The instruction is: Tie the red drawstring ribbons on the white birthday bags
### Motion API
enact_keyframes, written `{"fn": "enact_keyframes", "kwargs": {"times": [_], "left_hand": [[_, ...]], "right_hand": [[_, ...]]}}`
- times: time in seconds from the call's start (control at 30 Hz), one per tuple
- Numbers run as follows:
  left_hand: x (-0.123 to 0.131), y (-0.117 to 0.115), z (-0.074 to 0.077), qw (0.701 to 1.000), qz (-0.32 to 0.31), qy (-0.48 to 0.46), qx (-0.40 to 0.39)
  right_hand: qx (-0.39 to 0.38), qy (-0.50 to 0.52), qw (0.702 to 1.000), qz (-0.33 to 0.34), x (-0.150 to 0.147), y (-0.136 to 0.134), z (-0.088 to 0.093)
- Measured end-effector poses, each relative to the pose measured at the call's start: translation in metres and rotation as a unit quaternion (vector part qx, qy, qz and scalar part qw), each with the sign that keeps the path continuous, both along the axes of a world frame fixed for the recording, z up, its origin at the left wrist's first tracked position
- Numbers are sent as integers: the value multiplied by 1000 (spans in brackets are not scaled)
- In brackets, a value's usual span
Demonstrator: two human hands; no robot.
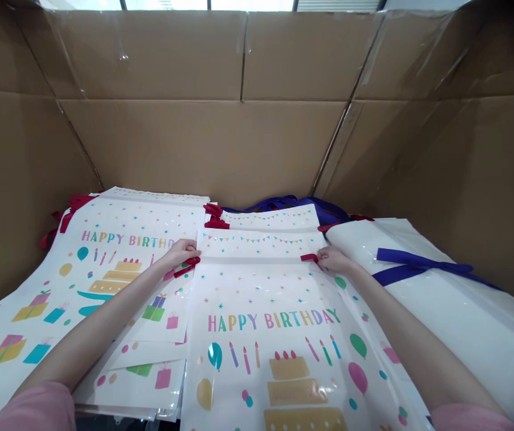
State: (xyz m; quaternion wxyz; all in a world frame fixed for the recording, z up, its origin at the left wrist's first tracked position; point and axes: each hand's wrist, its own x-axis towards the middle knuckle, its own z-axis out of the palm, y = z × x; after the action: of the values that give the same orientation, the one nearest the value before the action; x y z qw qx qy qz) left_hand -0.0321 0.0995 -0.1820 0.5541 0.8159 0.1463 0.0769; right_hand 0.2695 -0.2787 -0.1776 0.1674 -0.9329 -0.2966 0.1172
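Front and centre lies a glossy white birthday sheet (257, 287), printed with HAPPY BIRTHDAY, candles, balloons and a tiered cake. A pale band crosses its upper part, with a red ribbon (188, 266) at the left end and another red ribbon (310, 258) at the right. My left hand (183, 254) is closed on the sheet's upper left edge beside its ribbon. My right hand (334, 261), fingers closed too, grips the opposite edge. More of the same sheets are under and behind it, one with a bunched red ribbon (215, 216).
To the left is a pile of matching printed sheets (117, 215). A plain white stack (454, 323) tied with blue ribbon (423, 261) lies at the right. Behind the sheets runs more blue ribbon (329, 211). Tall cardboard walls (203, 143) enclose the back and sides.
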Motion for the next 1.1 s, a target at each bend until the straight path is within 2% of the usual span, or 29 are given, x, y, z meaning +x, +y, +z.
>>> {"fn": "enact_keyframes", "kwargs": {"times": [0.2,0.37,0.47,0.53,0.6,0.67,0.7,0.77,0.87,0.97,1.1], "left_hand": [[-4,0,7,1000,22,-11,18],[-4,-7,15,999,26,9,34],[-5,-14,23,999,38,12,34],[-7,-17,29,998,43,8,40],[-12,-17,35,998,38,10,54],[-20,-16,39,997,25,27,72],[-24,-15,40,996,19,39,83],[-33,-14,39,993,16,49,105],[-42,-15,34,993,20,25,118],[-45,-18,27,994,13,-8,106],[-43,-20,23,996,4,-46,73]], "right_hand": [[-12,9,1000,26,15,-7,-9],[-34,-14,999,-31,27,-5,-14],[-51,-1,998,-45,30,-3,-12],[-54,-10,995,-78,27,-2,-9],[-24,-60,990,-127,20,0,-6],[37,-131,980,-143,7,7,-2],[68,-160,976,-130,-2,13,-1],[121,-178,975,-51,-23,28,0],[182,-132,969,103,-60,61,-2],[227,-86,944,222,-98,101,-2],[251,-37,914,316,-141,155,6]]}}
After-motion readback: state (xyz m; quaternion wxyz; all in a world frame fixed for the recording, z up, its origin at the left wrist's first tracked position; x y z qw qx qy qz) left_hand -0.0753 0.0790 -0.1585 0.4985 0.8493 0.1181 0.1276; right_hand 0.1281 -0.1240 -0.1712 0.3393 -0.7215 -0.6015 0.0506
